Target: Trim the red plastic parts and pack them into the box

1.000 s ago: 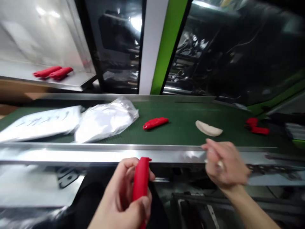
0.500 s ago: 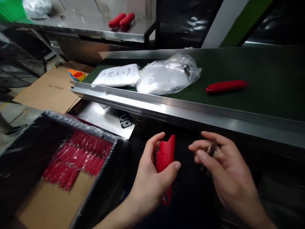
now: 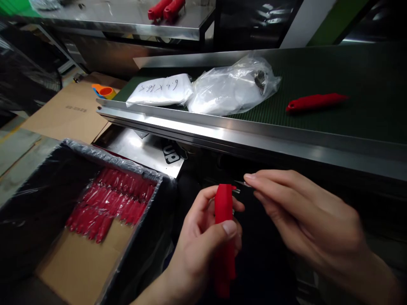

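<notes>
My left hand (image 3: 203, 237) is wrapped round a long red plastic handle-shaped part (image 3: 224, 205), held nearly upright with the thumb across its front. Small metallic bits stick out to the right of its top end. To the right, my right hand (image 3: 305, 212) has its thumb and fingertips pinched together on a thin pointed metal piece (image 3: 243, 183). Its tip points left at the top of the red part, with a small gap between them. The rest of that piece is hidden by my fingers.
A green conveyor belt (image 3: 318, 123) behind a metal rail carries plastic bags (image 3: 222, 91) and another red part (image 3: 316, 102). At left stands a lined bin (image 3: 140, 228) with rows of wrapped red parts. Two red parts (image 3: 165, 9) lie on a steel table (image 3: 127, 27).
The red part has turned in my left hand and shows another side. My right hand has rolled over, its pinched fingertips now pointing left at the part's top. The view has tilted down slightly.
</notes>
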Action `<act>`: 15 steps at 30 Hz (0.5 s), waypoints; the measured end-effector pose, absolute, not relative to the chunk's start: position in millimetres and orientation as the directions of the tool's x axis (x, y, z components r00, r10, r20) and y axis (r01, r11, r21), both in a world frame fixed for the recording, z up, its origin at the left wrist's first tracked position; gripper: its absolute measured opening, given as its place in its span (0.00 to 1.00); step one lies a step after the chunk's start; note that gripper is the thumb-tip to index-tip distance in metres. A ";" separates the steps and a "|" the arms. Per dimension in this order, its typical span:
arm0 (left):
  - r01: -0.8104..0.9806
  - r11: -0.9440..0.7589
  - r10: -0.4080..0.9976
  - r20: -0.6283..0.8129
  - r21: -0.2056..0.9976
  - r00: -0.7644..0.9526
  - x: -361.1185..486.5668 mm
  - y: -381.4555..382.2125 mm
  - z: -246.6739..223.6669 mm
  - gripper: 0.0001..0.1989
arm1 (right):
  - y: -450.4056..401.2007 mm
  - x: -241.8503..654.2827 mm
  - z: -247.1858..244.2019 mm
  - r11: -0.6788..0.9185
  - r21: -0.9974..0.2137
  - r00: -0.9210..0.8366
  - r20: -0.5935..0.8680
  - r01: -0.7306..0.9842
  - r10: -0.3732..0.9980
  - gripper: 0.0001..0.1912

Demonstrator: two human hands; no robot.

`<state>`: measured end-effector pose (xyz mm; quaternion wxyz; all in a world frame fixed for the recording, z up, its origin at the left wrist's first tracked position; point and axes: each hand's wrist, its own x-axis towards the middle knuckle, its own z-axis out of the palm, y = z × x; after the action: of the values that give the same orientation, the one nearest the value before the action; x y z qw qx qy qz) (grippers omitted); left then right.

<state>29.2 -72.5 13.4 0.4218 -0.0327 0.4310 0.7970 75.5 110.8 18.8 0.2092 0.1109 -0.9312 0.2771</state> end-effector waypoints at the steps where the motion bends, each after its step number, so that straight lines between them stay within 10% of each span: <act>1: -0.707 -0.277 0.640 -0.424 0.651 -0.641 30.1 -72.2 14.7 0.15 | 110.5 75.4 20.1 0.833 -0.450 -0.890 0.444 -0.321 -0.103 0.21; 15: -0.727 -0.324 0.594 -0.469 0.605 -0.654 35.9 -68.7 25.9 0.12 | 105.4 81.1 27.8 0.846 -0.406 -0.872 0.471 -0.345 -0.130 0.20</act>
<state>35.9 -68.7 25.9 0.4080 -0.0806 0.4142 0.8096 81.1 105.4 27.8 0.2183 0.1271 -0.9357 0.2464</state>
